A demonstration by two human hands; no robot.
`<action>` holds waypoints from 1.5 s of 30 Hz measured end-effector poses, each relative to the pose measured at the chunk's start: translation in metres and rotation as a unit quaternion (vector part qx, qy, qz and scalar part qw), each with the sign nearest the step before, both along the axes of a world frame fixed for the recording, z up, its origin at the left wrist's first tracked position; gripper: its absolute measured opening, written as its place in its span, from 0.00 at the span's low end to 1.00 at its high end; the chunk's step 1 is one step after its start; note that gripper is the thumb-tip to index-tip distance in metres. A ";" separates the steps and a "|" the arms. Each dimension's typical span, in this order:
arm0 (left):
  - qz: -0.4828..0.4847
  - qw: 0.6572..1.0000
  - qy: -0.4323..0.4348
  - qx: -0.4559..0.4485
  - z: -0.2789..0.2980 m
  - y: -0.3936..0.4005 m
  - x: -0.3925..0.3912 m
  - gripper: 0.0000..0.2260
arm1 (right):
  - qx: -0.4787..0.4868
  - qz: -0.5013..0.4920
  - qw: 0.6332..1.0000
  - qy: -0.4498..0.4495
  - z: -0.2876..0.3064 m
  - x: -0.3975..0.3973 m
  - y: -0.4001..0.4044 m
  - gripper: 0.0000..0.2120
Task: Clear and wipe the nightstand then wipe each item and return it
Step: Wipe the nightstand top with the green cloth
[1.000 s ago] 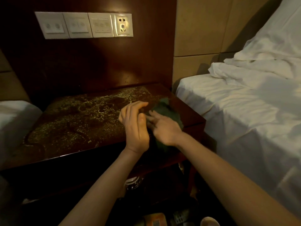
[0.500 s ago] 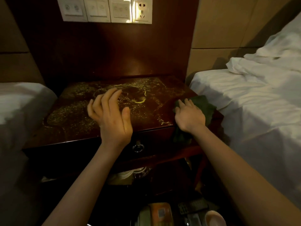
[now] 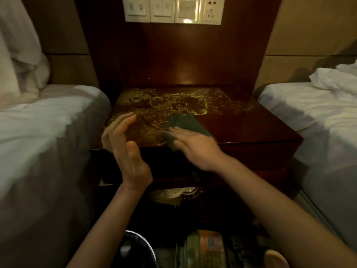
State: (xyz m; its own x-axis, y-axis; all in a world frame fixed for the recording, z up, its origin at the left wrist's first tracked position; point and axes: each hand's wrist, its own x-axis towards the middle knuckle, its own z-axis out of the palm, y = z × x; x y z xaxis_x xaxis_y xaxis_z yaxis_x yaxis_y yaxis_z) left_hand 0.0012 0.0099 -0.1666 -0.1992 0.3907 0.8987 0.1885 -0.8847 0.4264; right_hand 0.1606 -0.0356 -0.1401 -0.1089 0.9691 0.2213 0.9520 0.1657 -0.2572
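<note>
a hotel-style twin bedroom: a dark wooden nightstand (image 3: pixel 251 130) at 12 o'clock sits between two white-sheeted beds, one at 9 o'clock (image 3: pixel 48 122), one at 3 o'clock (image 3: pixel 309 113). above it a row of wall switches and a socket (image 3: pixel 172 9) on wood panelling; padded headboard panels (image 3: pixel 301 35) flank it.

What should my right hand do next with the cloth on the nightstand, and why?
Probably sweep the green cloth leftward and toward the back under your right hand. The nightstand top looks clean and dark on its right part, while yellowish streaks cover the left and rear. Your left hand hovers, holding nothing.
</note>
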 end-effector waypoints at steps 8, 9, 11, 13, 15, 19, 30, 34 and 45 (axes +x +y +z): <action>0.069 0.992 0.001 -0.109 -0.035 0.025 -0.055 0.25 | 0.022 -0.252 0.968 -0.004 -0.010 0.016 0.016 0.23; 0.053 0.986 -0.025 -0.154 -0.041 0.028 -0.056 0.26 | 0.022 -0.258 0.966 -0.005 -0.011 0.008 0.020 0.23; -0.011 0.961 -0.112 -0.254 -0.045 0.029 -0.054 0.27 | 0.042 -0.243 0.969 -0.011 -0.013 -0.011 0.029 0.23; -0.069 0.924 -0.187 -0.327 -0.047 0.030 -0.052 0.26 | 0.069 -0.198 0.978 -0.020 -0.015 -0.036 0.038 0.22; -0.069 0.912 -0.229 -0.333 -0.050 0.034 -0.053 0.25 | 0.085 -0.122 0.989 -0.017 -0.013 -0.070 0.045 0.21; -0.098 0.895 -0.290 -0.326 -0.044 0.038 -0.059 0.20 | 0.103 0.021 0.994 0.035 -0.013 -0.126 0.049 0.19; -0.091 0.966 -0.136 -0.201 -0.002 0.006 -0.052 0.18 | -0.026 -0.115 0.845 0.522 0.027 -0.031 -0.020 0.13; -0.163 0.969 0.043 -0.181 0.017 0.002 -0.011 0.20 | -0.106 -0.208 0.775 0.587 0.046 0.015 -0.042 0.14; -0.227 0.888 0.288 -0.278 0.050 0.022 0.135 0.14 | 0.068 -0.295 0.899 0.316 0.089 0.117 -0.040 0.23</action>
